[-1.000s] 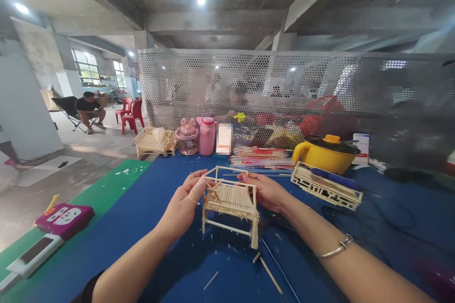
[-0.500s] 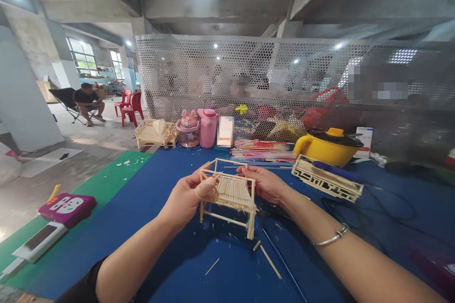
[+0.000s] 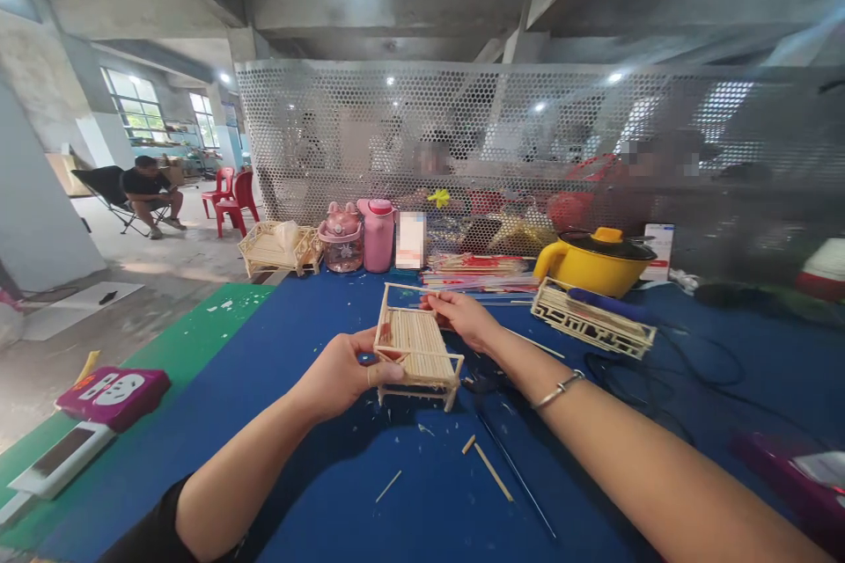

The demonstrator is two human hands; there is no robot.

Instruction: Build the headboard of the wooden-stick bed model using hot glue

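Pale rectangular slatted wooden-stick frame (image 3: pixel 417 347) is held directly between the hands over the flat blue tabletop (image 3: pixel 317 484), slats running near to far, left hand (image 3: pixel 347 374) gripping its near-left side, right hand (image 3: pixel 467 319) pinching its far-right top corner.

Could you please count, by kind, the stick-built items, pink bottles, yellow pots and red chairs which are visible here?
Stick-built items: 3 (held one, back-left one, right one)
Pink bottles: 2 (flask, eared bottle)
Yellow pots: 1
Red chairs: 2 (nearer chair, farther chair)
Total: 8
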